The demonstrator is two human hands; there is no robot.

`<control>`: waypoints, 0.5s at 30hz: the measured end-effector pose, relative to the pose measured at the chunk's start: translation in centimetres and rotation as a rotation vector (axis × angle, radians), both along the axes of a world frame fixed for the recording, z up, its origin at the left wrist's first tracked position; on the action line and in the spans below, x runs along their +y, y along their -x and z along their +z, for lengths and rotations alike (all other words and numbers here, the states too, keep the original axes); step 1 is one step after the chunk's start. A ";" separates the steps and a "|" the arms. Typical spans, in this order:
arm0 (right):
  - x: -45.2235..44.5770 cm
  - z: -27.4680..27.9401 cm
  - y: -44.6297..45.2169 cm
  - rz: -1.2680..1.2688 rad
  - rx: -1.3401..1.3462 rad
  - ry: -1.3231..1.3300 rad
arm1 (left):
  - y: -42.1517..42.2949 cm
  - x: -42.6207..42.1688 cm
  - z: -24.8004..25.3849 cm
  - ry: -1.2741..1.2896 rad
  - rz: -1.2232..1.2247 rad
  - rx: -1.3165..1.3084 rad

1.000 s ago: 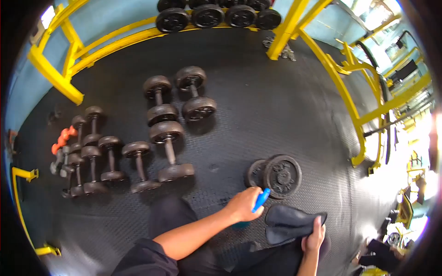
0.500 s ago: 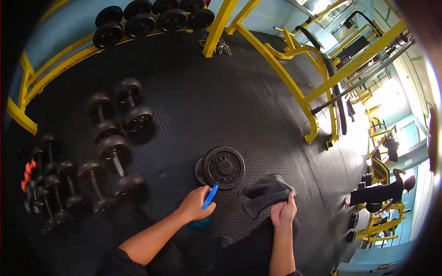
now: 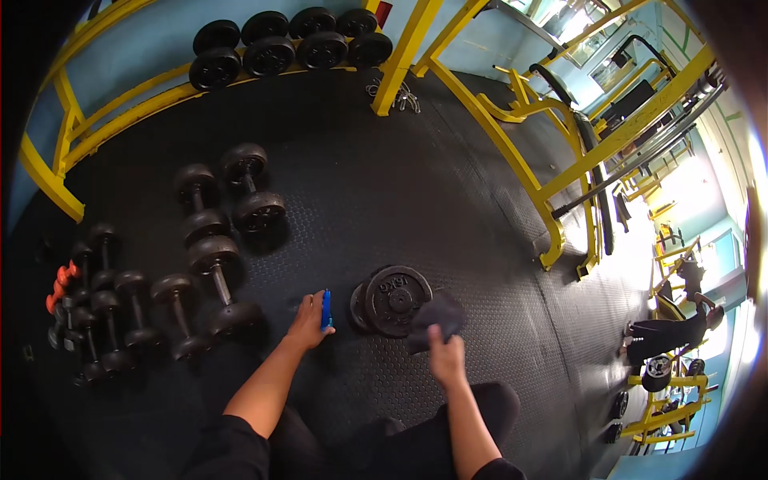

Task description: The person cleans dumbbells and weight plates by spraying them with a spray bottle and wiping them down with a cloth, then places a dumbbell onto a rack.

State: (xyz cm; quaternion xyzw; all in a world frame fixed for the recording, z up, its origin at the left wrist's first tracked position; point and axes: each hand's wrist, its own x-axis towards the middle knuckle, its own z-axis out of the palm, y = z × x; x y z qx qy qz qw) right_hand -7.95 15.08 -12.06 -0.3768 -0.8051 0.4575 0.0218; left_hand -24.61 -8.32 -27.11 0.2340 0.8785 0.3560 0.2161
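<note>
My left hand is closed around a spray bottle with a blue head; its body is mostly hidden by the hand. Just right of it stand two black weight plates, one behind the other, the front one marked 15KG. My right hand grips a dark grey cloth, bunched up and slightly blurred. The cloth overlaps the lower right edge of the front plate; whether it touches the plate I cannot tell.
Several dumbbells lie on the black rubber floor to the left. More sit on a yellow rack at the back. A yellow bench frame stands to the right, and a person is at the far right.
My right hand has brought the cloth left, to the plate's edge, and it is now bunched. My left hand has moved left and up with the spray bottle, away from the plates. The view has shifted slightly.
</note>
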 end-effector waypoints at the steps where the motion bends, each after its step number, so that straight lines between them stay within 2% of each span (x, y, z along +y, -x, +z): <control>1: -1.0 -1.8 0.3 0.136 -0.075 -0.118 | 0.1 -0.3 -0.2 0.051 -0.004 -0.026; 2: -1.7 -3.3 0.2 0.422 0.124 -0.464 | 0.3 -0.5 0.0 0.055 0.008 -0.026; 4: -2.9 -2.2 0.0 0.663 -0.019 -0.746 | 0.6 -0.8 1.3 0.071 0.038 -0.174; 5: -3.0 -2.1 0.0 0.671 -0.014 -0.741 | 0.6 -0.9 1.9 0.076 0.047 -0.174; 8: -1.7 -1.7 -0.3 0.579 0.122 -0.447 | 0.2 -0.8 5.6 0.144 0.126 -0.198; 10: -1.6 3.4 -0.3 0.439 -0.066 -0.148 | 0.0 -0.2 10.1 0.204 0.062 0.229; 12: -1.2 7.2 -1.0 0.485 0.053 0.029 | -0.3 1.1 11.9 -0.355 -0.254 0.301; 13: -1.0 9.0 -1.2 0.485 0.050 0.038 | -1.5 2.6 12.9 -0.490 -0.378 0.300; 15: -0.3 11.7 -1.4 0.796 0.036 0.005 | -4.8 5.8 12.2 -0.672 -0.589 0.236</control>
